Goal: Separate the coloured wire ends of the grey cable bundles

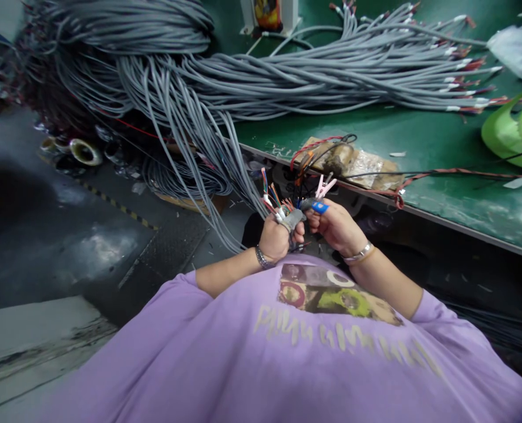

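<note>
My left hand (275, 236) is closed in a fist around the end of a grey cable (225, 194), whose stripped coloured wires (273, 197) fan out above the fist. My right hand (336, 226) is closed too, pinching near the wire ends; a finger wears a blue tape wrap (319, 206). Both hands sit close together, just above my purple shirt and below the bench edge. A pink clip-like tool (325, 186) pokes up behind the right hand; whether the hand holds it is unclear.
A big bundle of grey cables (287, 76) lies across the green bench (441, 147) and hangs off its left end. A taped block with red and black wires (349, 161) sits at the bench edge. A green fan (516, 126) stands far right. Dark floor lies left.
</note>
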Motion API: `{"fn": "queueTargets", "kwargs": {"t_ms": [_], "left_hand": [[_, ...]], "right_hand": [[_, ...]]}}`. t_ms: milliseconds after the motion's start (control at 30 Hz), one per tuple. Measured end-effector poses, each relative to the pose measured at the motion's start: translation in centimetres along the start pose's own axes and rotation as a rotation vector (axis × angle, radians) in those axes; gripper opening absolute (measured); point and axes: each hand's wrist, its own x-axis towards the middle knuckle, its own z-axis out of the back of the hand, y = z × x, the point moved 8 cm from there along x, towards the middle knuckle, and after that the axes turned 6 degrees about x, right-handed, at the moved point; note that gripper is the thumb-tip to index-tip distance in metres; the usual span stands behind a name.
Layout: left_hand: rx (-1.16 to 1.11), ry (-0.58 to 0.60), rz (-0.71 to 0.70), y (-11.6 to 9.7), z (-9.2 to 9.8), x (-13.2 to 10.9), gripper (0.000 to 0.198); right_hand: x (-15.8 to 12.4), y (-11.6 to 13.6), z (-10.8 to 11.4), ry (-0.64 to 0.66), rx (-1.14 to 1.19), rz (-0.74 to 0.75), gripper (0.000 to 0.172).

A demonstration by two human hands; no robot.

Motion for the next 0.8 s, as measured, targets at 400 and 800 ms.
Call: {"fn": "queueTargets", "kwargs": {"t_ms": [400, 800], "left_hand": [[0.044, -0.025, -0.034, 0.1, 0.2, 0.2, 0.046], [-0.023, -0.014, -0.001, -0.7, -0.2, 0.3, 0.042]], "right_hand": [[-0.6, 1.1, 0.4, -0.115, -0.172, 0.211, 0.041], [0.1, 0.0, 2.2, 0.003, 0.048, 0.016, 0.036]]}}
